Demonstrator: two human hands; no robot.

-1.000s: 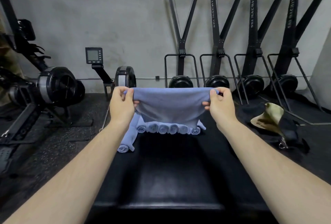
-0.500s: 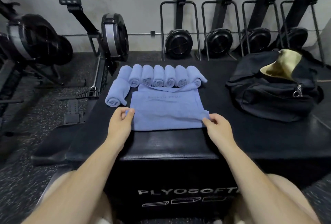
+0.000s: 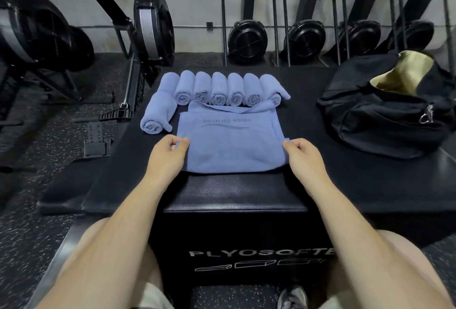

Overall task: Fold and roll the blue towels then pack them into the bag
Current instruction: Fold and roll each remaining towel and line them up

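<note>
1. A flat, folded blue cloth towel (image 3: 232, 145) lies near the front edge of the black padded worktop (image 3: 345, 185).
2. The left hand (image 3: 165, 158) and right hand (image 3: 306, 160) pinch its near corners with curled fingers.
3. Rolled blue towels (image 3: 218, 89) line up behind it; an open black fabric bag (image 3: 385, 113) sits toward the right edge.

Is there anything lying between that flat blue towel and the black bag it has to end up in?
Nothing visible. The flat towel, pinched at its near corners by the left hand and right hand, has only bare black box top between it and the open duffel bag to the right. The rolled towels lie behind it.
</note>
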